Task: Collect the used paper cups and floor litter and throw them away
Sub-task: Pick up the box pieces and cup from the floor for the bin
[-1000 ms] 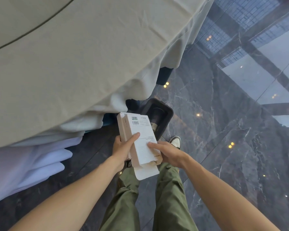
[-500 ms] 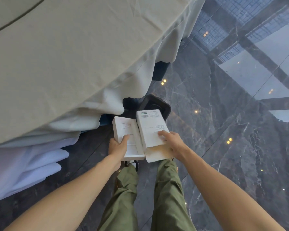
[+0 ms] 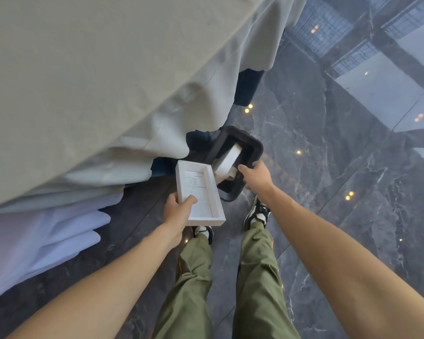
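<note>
My left hand [image 3: 179, 208] grips the near end of a white cardboard box tray [image 3: 199, 192], open side up, with a printed sheet inside. A black rectangular bin [image 3: 253, 145] stands on the floor just beyond it. The white box sleeve [image 3: 228, 159] lies tilted inside the bin, partly below the rim. My right hand [image 3: 257, 175] hovers at the bin's near right rim, fingers spread, holding nothing.
A table draped in a beige cloth [image 3: 96, 77] fills the upper left, its hem hanging next to the bin. White fabric [image 3: 34, 238] bunches at the left. The dark glossy marble floor [image 3: 340, 192] stretches right. My feet stand just short of the bin.
The box came apart into tray and sleeve. My right hand carried the sleeve forward and let it go into the bin. My left hand kept the tray.
</note>
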A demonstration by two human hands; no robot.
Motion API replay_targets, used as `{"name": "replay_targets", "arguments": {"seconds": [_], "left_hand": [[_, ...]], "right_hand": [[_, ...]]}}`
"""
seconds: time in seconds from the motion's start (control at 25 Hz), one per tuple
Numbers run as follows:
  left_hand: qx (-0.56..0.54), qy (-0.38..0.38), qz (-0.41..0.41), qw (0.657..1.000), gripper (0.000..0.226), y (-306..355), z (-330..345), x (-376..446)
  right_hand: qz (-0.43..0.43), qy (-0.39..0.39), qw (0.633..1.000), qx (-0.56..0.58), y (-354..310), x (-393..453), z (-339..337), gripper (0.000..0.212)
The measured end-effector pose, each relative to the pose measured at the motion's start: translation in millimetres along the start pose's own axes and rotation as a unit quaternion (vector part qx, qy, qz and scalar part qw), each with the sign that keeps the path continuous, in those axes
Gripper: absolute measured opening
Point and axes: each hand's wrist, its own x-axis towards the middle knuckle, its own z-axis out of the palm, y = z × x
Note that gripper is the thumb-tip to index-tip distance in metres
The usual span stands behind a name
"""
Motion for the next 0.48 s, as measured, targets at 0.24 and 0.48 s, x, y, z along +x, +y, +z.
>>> {"name": "replay_targets", "arguments": {"seconds": [0.24, 0.48], "left_hand": [[-0.045, -0.034, -0.019, 0.998, 0.040, 11, 18, -2], [-0.026, -0.080, -0.031, 0.996, 0.047, 11, 25, 0]], "right_hand": [[0.016, -0.085, 0.996, 0.036, 23, -37, 1, 0.049], [0.045, -0.288, 0.952, 0.095, 44, -53, 5, 0.054]]}}
